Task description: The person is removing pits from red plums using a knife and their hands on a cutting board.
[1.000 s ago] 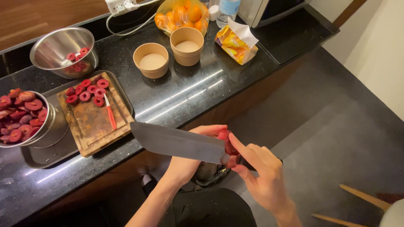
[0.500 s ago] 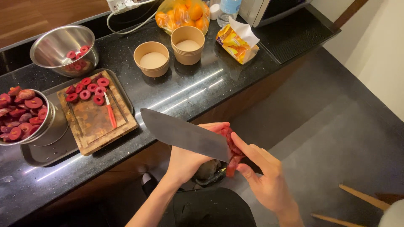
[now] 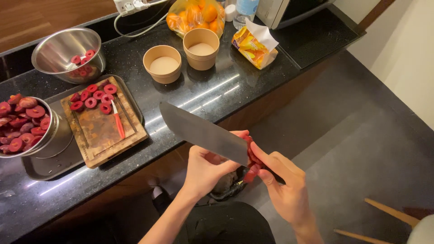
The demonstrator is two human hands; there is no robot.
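Knife: a broad, dark-bladed knife (image 3: 203, 132) is held out over the floor, off the edge of the counter (image 3: 217, 97), with the tip pointing up and to the left.
Right hand: the right hand (image 3: 282, 183) is closed around the handle end; the handle itself is hidden under the fingers and the red bits.
Left hand: the left hand (image 3: 205, 169) sits under the blade near its heel, fingers curled up against the flat side, thumb touching the steel.
Red scraps: wet red fruit scraps (image 3: 252, 162) cling where blade meets handle, between the two hands.
How the knife will handle: my guess is stiff and fairly heavy at the front, and slick with juice. The safe hold is the handle, with the other hand only on the flat or the spine, never on the edge.
How the scraps will handle: soft, sticky and light by the look of them; they should smear rather than lift cleanly.
Below the hands: a dark bag or bin (image 3: 228, 185), mostly hidden.
On the counter: a wooden cutting board (image 3: 104, 131) with red fruit slices (image 3: 92, 97) and a small red-handled knife (image 3: 118, 122), on a metal tray (image 3: 49, 165).
Bowls: one steel bowl (image 3: 68, 52) with a few slices, another (image 3: 52, 135) heaped with fruit.
Further back: two paper cups (image 3: 163, 63), a bag of oranges (image 3: 194, 16).
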